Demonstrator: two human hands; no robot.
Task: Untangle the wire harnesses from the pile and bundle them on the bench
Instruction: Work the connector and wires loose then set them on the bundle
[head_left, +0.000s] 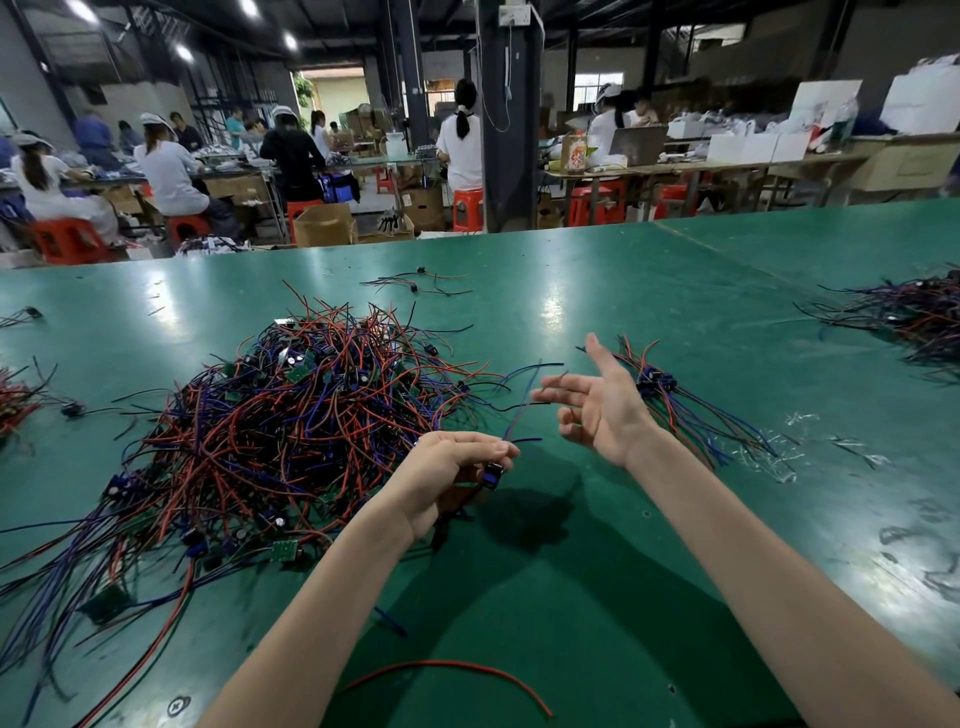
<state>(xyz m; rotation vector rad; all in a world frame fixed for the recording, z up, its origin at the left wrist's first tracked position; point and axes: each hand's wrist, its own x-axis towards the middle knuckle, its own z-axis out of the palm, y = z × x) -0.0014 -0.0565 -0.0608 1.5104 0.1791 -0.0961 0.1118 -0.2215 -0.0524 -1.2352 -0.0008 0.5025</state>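
The left hand (457, 467) is gripping one harness (492, 474). Its fingers are curling round a small blue part, and thin red and blue wires are rising from the fist towards the right hand (597, 408). That hand is hovering above the bench (597, 545) with its palm open, fingers spread and thumb pointing up, holding nothing. The wire ends are coming close to its fingertips, but whether they are touching cannot be told.

Just behind the right hand, one bundle (675, 400) of harnesses is lying on the green bench. Its dark plugs are sitting together and its red and blue wires are fanning out towards the near right. To the left of the left hand, one big pile (291, 415) of tangled red, blue and black wires with small green circuit boards is spreading towards the near left edge. The held harness is hanging beside the pile, apart from it.

Nearer the person, one loose red wire (452, 667) is curving across the bench between the two forearms. A smaller heap (914, 317) is sitting at the right edge, another heap (15, 400) is showing at the left edge, and a few stray wires (415, 283) are lying at the far middle.

Beyond the bench, one open cardboard box (324, 226) is standing on the floor, its contents hidden. People are sitting and standing at other tables.
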